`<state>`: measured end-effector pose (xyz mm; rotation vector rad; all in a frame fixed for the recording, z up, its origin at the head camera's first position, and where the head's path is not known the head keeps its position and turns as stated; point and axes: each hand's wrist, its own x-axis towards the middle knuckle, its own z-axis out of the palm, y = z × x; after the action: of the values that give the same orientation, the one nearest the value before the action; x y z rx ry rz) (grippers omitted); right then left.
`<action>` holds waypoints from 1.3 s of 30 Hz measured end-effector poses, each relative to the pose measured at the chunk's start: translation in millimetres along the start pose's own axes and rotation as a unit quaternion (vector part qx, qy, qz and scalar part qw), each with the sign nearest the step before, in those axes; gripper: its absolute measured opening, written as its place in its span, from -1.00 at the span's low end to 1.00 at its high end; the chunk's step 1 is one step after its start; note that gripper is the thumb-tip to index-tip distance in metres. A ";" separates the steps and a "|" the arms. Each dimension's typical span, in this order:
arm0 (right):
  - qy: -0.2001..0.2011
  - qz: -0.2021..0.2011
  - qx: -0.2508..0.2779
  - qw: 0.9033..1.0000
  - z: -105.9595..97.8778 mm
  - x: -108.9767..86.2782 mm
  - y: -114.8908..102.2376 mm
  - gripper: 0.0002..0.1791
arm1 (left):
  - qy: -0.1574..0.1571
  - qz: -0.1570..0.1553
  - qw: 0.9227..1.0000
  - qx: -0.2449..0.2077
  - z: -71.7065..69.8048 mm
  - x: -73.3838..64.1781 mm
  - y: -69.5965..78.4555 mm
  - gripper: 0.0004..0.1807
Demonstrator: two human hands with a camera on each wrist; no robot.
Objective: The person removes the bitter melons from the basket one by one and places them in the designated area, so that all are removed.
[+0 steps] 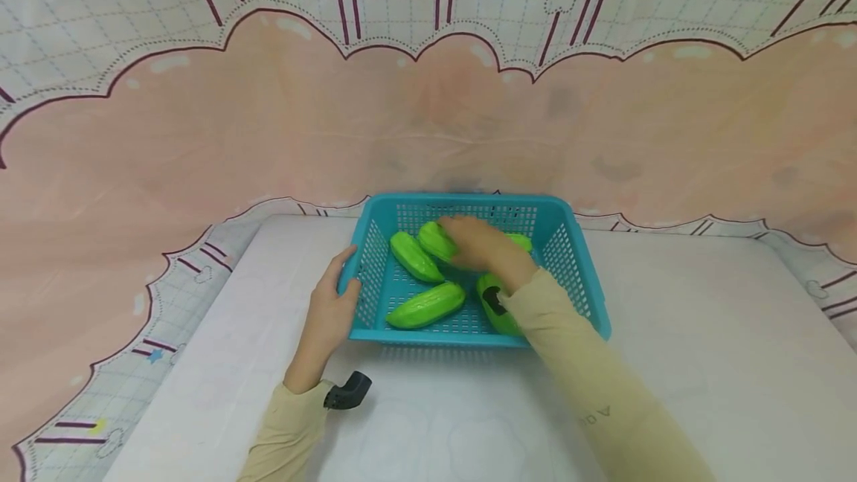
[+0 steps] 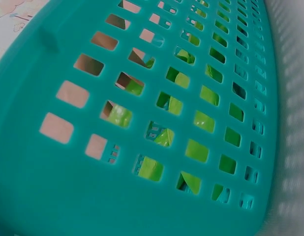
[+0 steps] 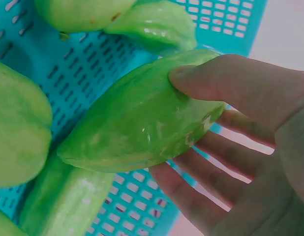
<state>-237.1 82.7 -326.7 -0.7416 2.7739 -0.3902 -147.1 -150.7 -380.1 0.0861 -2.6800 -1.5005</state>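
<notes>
A blue plastic basket (image 1: 596,296) with slotted walls holds several green, ridged starfruit. My left hand (image 1: 331,307) grips the left rim, its thumb over the edge. The left wrist view shows only the basket's perforated wall (image 2: 24,162), with green showing through the holes. My right hand (image 1: 478,244) reaches inside and holds a starfruit (image 3: 137,118) between thumb and fingers, its pointed end facing away from the palm. Around the held one lie other starfruit, including one at front left (image 1: 426,306), one at back left (image 1: 415,257) and one under the right forearm (image 1: 498,307).
The basket stands on a white tabletop (image 1: 703,363) near its back edge. Behind hangs a pink and white patterned cloth (image 1: 268,117). A black wrist device (image 1: 348,391) sticks out from the left sleeve. Another starfruit (image 1: 521,242) lies partly hidden behind the right hand.
</notes>
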 end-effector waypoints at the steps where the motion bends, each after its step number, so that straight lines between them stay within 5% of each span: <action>1: 0.002 -0.002 -0.001 1.000 -1.2 -1.1 0.2 -0.19 | -0.001 0.000 1.000 0.000 -0.1 0.1 -0.1 -0.42; 39: 0.041 -0.002 0.002 0.999 -27.5 -55.0 9.7 -0.24 | -0.005 -0.004 1.000 -0.014 0.5 0.5 -0.4 -0.42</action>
<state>-203.5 124.5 -295.1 -0.7476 2.8469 -0.4364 -147.6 -150.6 -380.7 0.0895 -2.6680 -1.5452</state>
